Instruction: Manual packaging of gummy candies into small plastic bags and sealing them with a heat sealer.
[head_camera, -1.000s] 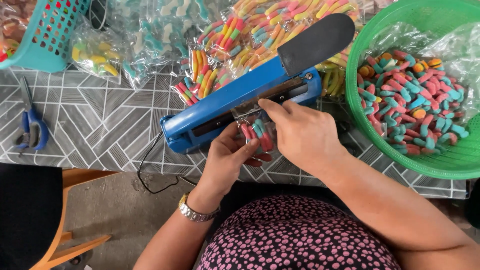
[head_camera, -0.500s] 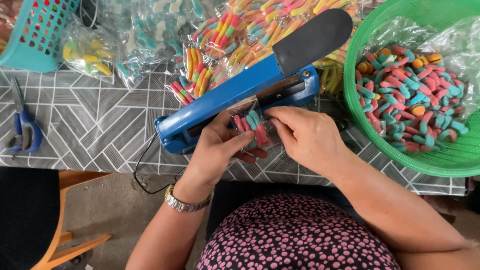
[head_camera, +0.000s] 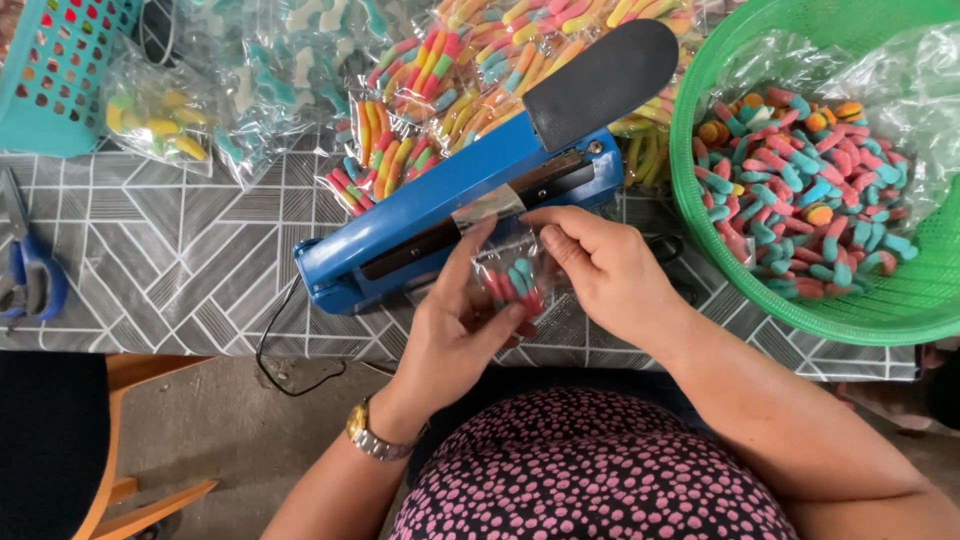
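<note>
table (head_camera: 180, 260) with a grey geometric cloth carries everything i see from up here. green basket (head_camera: 800, 300) sits at its right edge, lined with clear plastic and heaped with blue, pink and orange gummy worms (head_camera: 800, 195). blue heat sealer (head_camera: 450, 215) lies slanted across the middle, its black handle (head_camera: 600, 85) raised toward the far side. sealed candy bags (head_camera: 430, 70) are piled along the far edge behind the sealer, and a teal basket (head_camera: 55, 75) stands at the far left corner. blue-handled scissors (head_camera: 25, 275) lie at the left edge.

my left hand (head_camera: 455, 335), with a gold watch (head_camera: 372, 435) on the wrist, is closed around the lower part of a small clear bag (head_camera: 510, 275) of pink and blue worms, near the front edge, just in front of the sealer. my right hand (head_camera: 610, 275) pinches the same bag's upper right side between thumb and fingers. the bag's top edge touches the sealer's bar; i cannot tell whether it lies between the jaws.
</note>
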